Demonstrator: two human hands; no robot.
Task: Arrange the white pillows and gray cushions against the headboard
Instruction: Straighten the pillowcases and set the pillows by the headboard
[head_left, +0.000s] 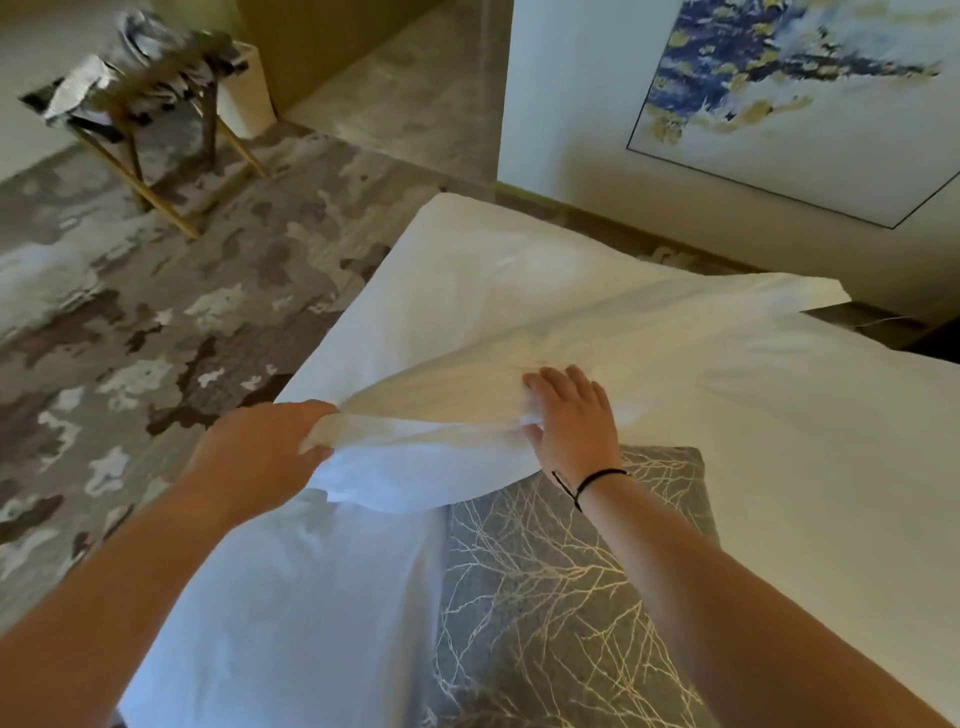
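A large white pillow lies in the middle of the view, partly over a gray cushion with a pale branch pattern. My left hand is closed on the pillow's near left corner, bunching the cloth. My right hand presses on the pillow's near edge, fingers curled into a fold of the case, a black cord around the wrist. More white bedding lies under my left forearm, and another white surface spreads to the right. No headboard can be made out.
A patterned gray and brown carpet covers the floor at left. A wooden folding rack with dark cloth stands at the far left beside a white bin. A framed blue and gold painting hangs on the wall at top right.
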